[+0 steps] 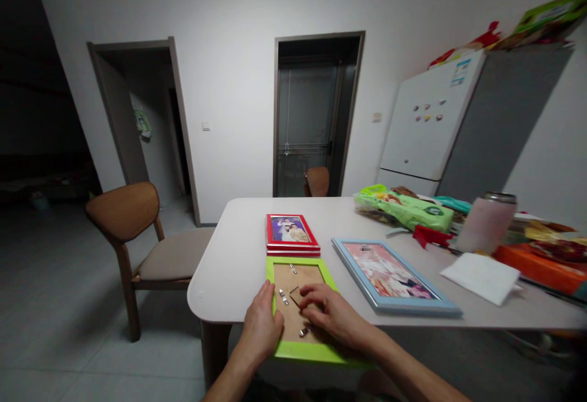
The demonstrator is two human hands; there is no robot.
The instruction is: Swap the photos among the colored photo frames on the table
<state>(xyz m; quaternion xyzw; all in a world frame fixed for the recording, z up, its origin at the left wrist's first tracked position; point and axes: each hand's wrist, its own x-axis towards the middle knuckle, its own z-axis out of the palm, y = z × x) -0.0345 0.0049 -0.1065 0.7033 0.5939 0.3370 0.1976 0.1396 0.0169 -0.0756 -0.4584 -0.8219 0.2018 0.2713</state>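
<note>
A lime-green picture frame [302,350] lies face down at the table's front edge, its brown backing board [291,319] facing up. Small metal clips [283,297] sit on the board. My left hand [261,322] is closed on the frame's left side, fingers along the rim. Over the middle of the board, my right hand [330,313] has its fingers curled in beside a thin dark-edged shape [296,296]. What its fingertips pinch, if anything, is hidden. The frame's right side is partly covered by my right hand and forearm.
Red picture frames [293,248] are stacked just behind the green one on the white table [220,292]. To the right lies a light blue picture frame [394,276]. Farther right are a pink bottle [487,224], white paper [481,276] and a green package [408,207]. A chair [169,258] stands left.
</note>
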